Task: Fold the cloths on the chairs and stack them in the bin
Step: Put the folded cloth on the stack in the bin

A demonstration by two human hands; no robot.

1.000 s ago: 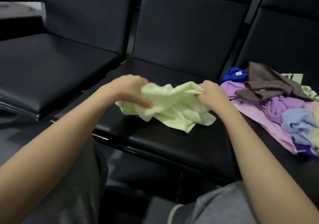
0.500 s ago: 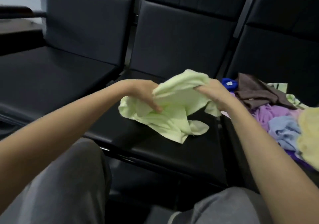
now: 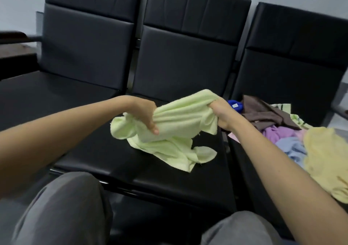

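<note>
While both hands clutch it, the pale green cloth [image 3: 180,118] hangs bunched above the middle chair seat [image 3: 169,180]. Its long axis runs 9 to 3 o'clock between the left hand [image 3: 146,116] and right hand [image 3: 221,115], which are apart, and its lower part trails on the seat. More unfolded cloths [image 3: 278,134] lie at 3 o'clock, nearer the right hand.

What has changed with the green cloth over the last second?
The left hand and right hand raised the light green cloth and drew apart, stretching its top between them. Both kept their grip. Its lower end still lies on the middle seat; the cloth pile stayed put.
</note>
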